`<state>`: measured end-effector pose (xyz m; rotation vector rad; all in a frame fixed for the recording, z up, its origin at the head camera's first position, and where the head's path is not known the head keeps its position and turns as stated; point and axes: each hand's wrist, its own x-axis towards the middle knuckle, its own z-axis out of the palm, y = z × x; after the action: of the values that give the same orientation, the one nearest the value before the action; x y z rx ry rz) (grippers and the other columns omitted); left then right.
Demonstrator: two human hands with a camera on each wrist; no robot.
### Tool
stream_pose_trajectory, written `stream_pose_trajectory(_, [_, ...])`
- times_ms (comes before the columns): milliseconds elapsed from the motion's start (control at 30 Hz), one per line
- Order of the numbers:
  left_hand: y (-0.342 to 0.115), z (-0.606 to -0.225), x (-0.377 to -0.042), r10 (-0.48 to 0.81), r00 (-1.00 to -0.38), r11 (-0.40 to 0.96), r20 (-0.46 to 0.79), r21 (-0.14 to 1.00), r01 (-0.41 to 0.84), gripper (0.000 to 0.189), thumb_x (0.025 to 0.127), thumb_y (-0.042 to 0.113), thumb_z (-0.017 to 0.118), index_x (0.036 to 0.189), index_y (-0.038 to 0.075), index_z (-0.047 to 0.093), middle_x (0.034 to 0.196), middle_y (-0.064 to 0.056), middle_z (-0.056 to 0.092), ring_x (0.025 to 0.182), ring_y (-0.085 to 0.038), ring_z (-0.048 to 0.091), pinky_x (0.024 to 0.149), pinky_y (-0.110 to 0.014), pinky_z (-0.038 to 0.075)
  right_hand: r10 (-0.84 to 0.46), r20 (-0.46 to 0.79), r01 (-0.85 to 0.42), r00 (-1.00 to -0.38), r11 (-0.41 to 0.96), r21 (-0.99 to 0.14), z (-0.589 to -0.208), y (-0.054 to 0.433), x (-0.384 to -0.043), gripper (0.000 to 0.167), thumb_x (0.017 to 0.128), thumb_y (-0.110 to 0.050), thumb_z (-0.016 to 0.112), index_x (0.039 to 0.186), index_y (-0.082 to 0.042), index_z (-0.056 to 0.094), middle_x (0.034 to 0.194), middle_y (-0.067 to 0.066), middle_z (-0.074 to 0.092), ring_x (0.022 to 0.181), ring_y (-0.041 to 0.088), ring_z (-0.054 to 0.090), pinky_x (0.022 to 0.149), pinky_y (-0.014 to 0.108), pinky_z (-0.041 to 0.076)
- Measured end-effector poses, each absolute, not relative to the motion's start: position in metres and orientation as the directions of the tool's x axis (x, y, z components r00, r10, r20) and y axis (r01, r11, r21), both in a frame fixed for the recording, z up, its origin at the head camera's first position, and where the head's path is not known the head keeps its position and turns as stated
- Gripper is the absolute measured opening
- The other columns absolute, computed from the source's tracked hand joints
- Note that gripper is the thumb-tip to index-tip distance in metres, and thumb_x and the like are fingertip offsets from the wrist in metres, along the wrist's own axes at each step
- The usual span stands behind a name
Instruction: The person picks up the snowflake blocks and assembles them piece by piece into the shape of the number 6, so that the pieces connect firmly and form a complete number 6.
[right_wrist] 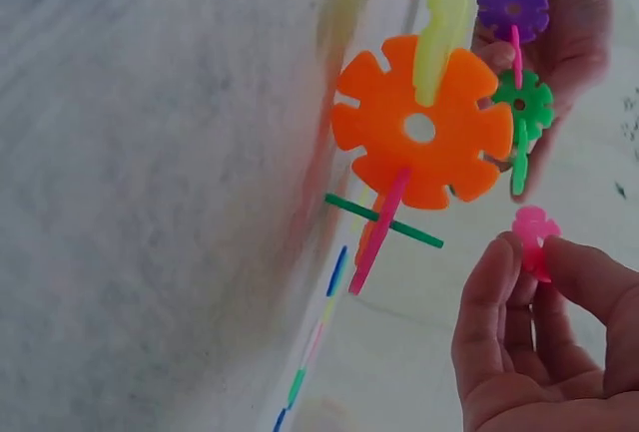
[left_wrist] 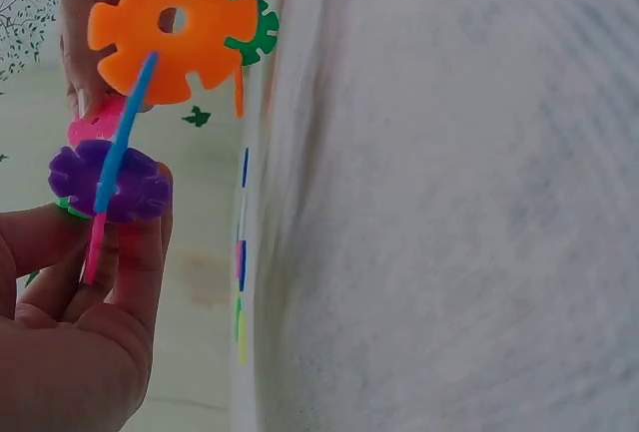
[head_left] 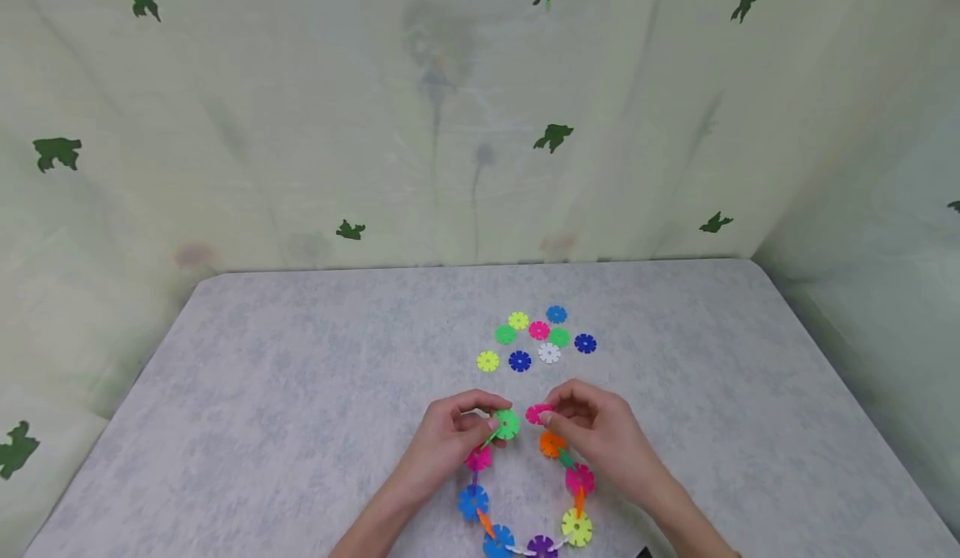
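Where two bare hands nearly meet above a mottled grey table (head_left: 300, 375), a chain (head_left: 537, 545) of bright notched plastic discs curves into a ring with a gap near 12 o'clock. At the ring's 10 o'clock, the left hand (head_left: 453, 433) pinches a green disc (head_left: 513, 429) at the chain's end, its thumb and fingertips narrow around the piece. At 2 o'clock, the right hand (head_left: 606, 426) pinches a pink disc (head_left: 535, 413) between thumb and fingertips; this disc sits at about 12 o'clock, near the green one but not touching it. Whether it touches the orange disc (head_left: 550, 442) at 1 o'clock, I cannot tell.

Clockwise from there, the ring shows a magenta disc (head_left: 580, 478) at 3, a yellow disc (head_left: 573, 527) at 4, a purple disc (head_left: 541, 541) near 6, a blue disc (head_left: 498, 540) at 7, another blue one at 8 and a second magenta one at 10. Between them, pieces seen edge-on join the chain.

Beyond the hands, toward 12 o'clock, nine loose discs (head_left: 538, 331) lie flat on the table: two yellow, two green, two dark blue, one lighter blue, one pink, one white. Behind them hangs a pale backdrop (head_left: 315, 125) with dark green bird shapes (head_left: 553, 137).
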<state>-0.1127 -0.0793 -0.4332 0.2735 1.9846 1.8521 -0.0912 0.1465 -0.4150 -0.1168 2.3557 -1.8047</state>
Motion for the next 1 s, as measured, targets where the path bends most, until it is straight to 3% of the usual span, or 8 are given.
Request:
stream_pose_trajectory(300, [-0.077,-0.435,-0.112,0.408,-0.900,0.009,-0.154,0.986,-0.165,0.027,0.096,0.005,0.059,0.121,-0.004,0.063,0.100,-0.013,0.068,0.087,-0.036,0.069,0.078,-0.032,0.055,-0.193,-0.088,0.042,-0.977,0.229,-0.973,-0.416,0.141,-0.091,0.010,0.091,-0.010,0.071,0.098,-0.006,0.065,0.097,0.007,0.068,0.086,0.029,0.069,0.076,0.032,0.057])
stream_pose_trajectory(467, [-0.076,-0.435,-0.113,0.386,-0.908,-0.042,-0.164,0.980,-0.195,0.027,0.096,0.006,0.060,0.121,-0.005,0.062,0.099,-0.013,0.068,0.083,-0.030,0.070,0.082,-0.035,0.055,-0.178,-0.086,0.045,-0.980,0.226,-0.973,-0.415,0.140,-0.091,0.009,0.091,-0.010,0.070,0.096,-0.006,0.064,0.097,0.006,0.068,0.088,0.027,0.069,0.077,0.031,0.056])
stream_pose_trajectory(767, [-0.073,-0.435,-0.111,0.340,-0.925,-0.051,-0.169,0.979,-0.198,0.024,0.094,0.002,0.062,0.116,-0.004,0.066,0.097,-0.013,0.068,0.084,-0.030,0.070,0.080,-0.033,0.055,-0.216,-0.061,0.003,-0.975,0.259,-0.966,-0.418,0.138,-0.091,0.007,0.090,-0.003,0.070,0.091,-0.006,0.065,0.096,0.008,0.067,0.085,0.029,0.067,0.076,0.030,0.057])
stream_pose_trajectory(1000, [-0.068,-0.439,-0.106,0.317,-0.930,-0.064,-0.186,0.974,-0.217,0.022,0.093,0.001,0.064,0.114,-0.005,0.068,0.096,-0.014,0.071,0.082,-0.028,0.069,0.066,-0.030,0.057,-0.247,-0.043,-0.032,-0.968,0.291,-0.956,-0.419,0.139,-0.090,0.005,0.090,-0.003,0.070,0.089,-0.006,0.066,0.098,0.009,0.068,0.088,0.028,0.067,0.076,0.026,0.056])
